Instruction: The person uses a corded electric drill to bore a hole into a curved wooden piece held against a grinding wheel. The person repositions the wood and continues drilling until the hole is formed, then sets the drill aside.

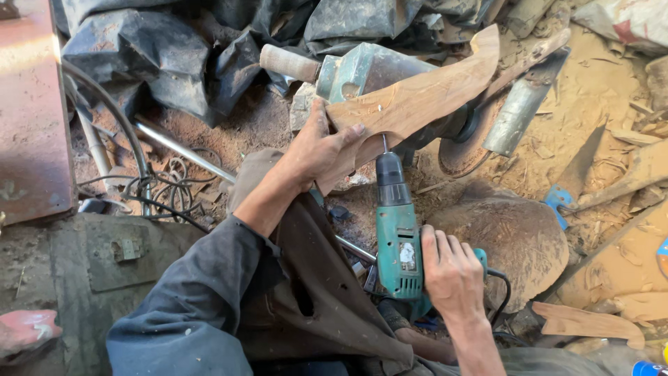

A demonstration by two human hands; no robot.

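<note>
Item: carved wood piece [417, 97], long and curved, pale brown, held slantwise over a sawdust-covered floor [598, 104].

Left hand [316, 150]: your grip is closed on the lower end of the wood piece, thumb lying across its top face, fingers wrapped under the edge. Keep this grip firm and, as a judgement, well back from the drill bit [384, 143], which stands just beside your thumb.

Right hand [452, 275]: your grip is wrapped tight around the handle of the green electric drill [398, 237], which points up at the wood piece. The bit tip touches or nearly touches the underside edge of the wood piece; which one cannot be told.

Handling note: hold the drill square to the wood piece and push steadily along the bit's line; the piece is borne only by your hand and seems to rest against the green machine [362, 69] behind it, so a slip is likely if you lean sideways.

Also near the wood piece: a grey metal tube [518, 111] to its right, black plastic sheeting [181, 56] to its upper left, wood offcuts [588, 324] well below it on the right.
</note>
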